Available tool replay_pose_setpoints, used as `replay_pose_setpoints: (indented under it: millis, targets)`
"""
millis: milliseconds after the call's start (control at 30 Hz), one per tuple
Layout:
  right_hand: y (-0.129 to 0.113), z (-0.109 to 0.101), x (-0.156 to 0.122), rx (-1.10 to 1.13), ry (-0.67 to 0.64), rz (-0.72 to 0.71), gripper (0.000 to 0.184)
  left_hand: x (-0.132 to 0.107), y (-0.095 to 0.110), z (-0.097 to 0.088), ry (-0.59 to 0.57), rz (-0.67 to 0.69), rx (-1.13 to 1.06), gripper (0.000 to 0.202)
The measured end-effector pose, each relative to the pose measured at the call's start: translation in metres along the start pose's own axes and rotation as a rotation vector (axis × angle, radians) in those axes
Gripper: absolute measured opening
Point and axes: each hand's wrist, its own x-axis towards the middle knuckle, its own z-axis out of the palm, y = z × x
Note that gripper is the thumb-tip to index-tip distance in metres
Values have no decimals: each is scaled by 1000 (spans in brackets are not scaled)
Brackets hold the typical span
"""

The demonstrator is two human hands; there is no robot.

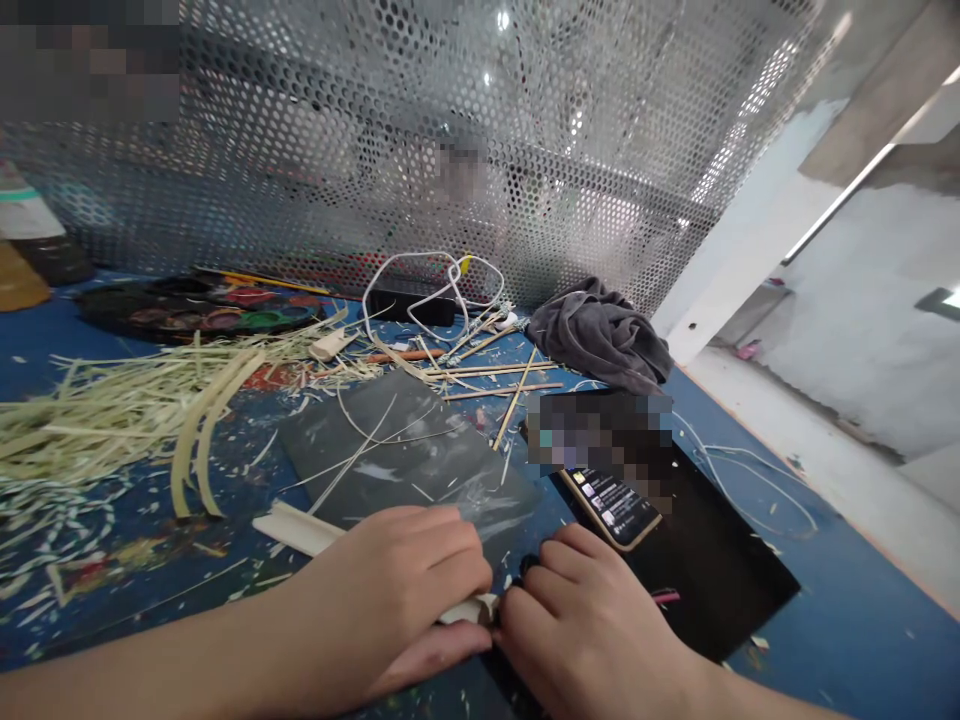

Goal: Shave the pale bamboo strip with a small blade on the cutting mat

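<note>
- Where the left hand point(397, 600) curls over the pale bamboo strip point(300, 528), fingers pressed around it, most of the strip is hidden; only its ends show.
- Right hand point(592, 625) is closed on something dark at the strip's near end, too covered to make out.
- Strip lies across a smooth grey mat point(405, 455) on the blue table point(847, 620), near thin, stringy bamboo shavings point(97, 410).
- Perforated metal screen point(420, 130) backs the table.

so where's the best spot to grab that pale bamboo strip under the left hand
Probably the free end of the bamboo strip, which juts out up and to the left of the left hand. It lies flat on the blue table, so pinching its long edges from above seems best. The near end is crowded: the right hand sits right against it.
</note>
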Motion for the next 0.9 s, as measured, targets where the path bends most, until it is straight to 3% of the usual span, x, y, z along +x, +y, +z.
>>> replay_pose_setpoints:
  millis: [433,900]
  targets:
    - [0,0,1,5,-9,18,23,-4,-7,8,73,-10,-51,20]
    - [1,3,1,59,-33,42,19,-4,-7,15,134,52,62,8]
